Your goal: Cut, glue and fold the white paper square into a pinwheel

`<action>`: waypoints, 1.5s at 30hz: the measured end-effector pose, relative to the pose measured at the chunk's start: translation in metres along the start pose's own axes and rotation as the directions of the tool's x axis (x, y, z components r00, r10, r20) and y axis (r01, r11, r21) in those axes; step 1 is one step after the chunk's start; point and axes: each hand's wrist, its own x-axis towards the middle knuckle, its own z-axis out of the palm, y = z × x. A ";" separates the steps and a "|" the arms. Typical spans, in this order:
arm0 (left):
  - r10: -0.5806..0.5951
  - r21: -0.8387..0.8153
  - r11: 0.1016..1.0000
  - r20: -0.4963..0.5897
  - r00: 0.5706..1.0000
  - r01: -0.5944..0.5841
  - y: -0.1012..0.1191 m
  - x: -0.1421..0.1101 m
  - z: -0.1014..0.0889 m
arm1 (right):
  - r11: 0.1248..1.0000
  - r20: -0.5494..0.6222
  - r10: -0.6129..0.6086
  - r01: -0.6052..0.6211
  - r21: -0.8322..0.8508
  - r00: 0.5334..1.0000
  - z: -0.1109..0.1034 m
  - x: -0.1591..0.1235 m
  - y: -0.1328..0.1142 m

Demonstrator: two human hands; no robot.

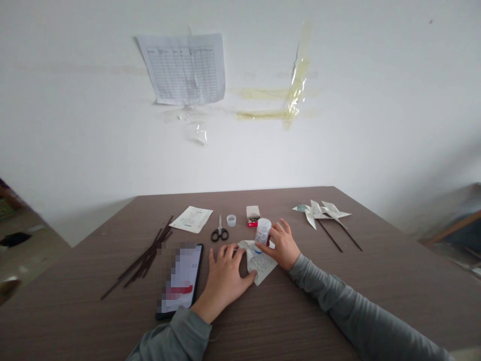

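Note:
My right hand point(284, 246) grips a small white plastic bottle point(262, 231) between thumb and fingers. Blue shows at the bottle's lower end, which is over a folded piece of printed paper point(261, 271); whether they touch is unclear. My left hand point(228, 275) lies with spread fingers at the paper's left edge, its thumb on the paper's near part. Just beyond the hands are black-handled scissors point(220, 232), a small translucent cup or cap point(231, 220) and an open red-and-white box point(253, 216) with small dark items inside.
A phone point(182, 281) lies left of my left hand. Farther left are several thin brown sticks point(145, 255) and a stack of printed paper point(192, 219). Two paper pinwheels point(313, 211) on brown sticks lie at right. A wall point(255, 160) rises behind the table point(300, 311).

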 end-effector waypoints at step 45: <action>0.015 -0.049 0.999 0.018 1.000 -0.014 -0.006 0.001 -0.003 | 0.972 -0.081 0.165 -0.149 0.180 0.983 -0.021 0.006 0.020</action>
